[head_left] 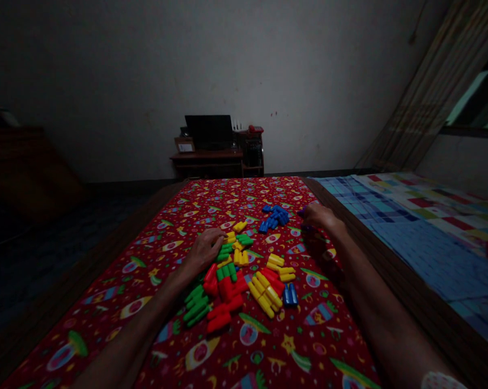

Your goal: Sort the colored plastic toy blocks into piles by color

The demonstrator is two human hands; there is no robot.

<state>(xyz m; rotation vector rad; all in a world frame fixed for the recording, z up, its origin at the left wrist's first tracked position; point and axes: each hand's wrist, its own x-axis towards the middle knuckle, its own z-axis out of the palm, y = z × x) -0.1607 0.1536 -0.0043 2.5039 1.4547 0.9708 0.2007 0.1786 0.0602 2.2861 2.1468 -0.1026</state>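
Down on the cloth (329, 346), the left hand (205, 249) rests with its fingers curled on the yellow and green pegs (232, 244) at its tips; whether it grips one, I cannot tell. The right hand (319, 216) has its fingers bunched together, with the blue pegs (274, 217) just to its left.

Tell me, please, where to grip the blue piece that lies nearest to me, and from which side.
Pinch the blue piece across its long sides toward its near end, probably from above and the right: it lies flat on the red cloth, with yellow pieces crowding its left.
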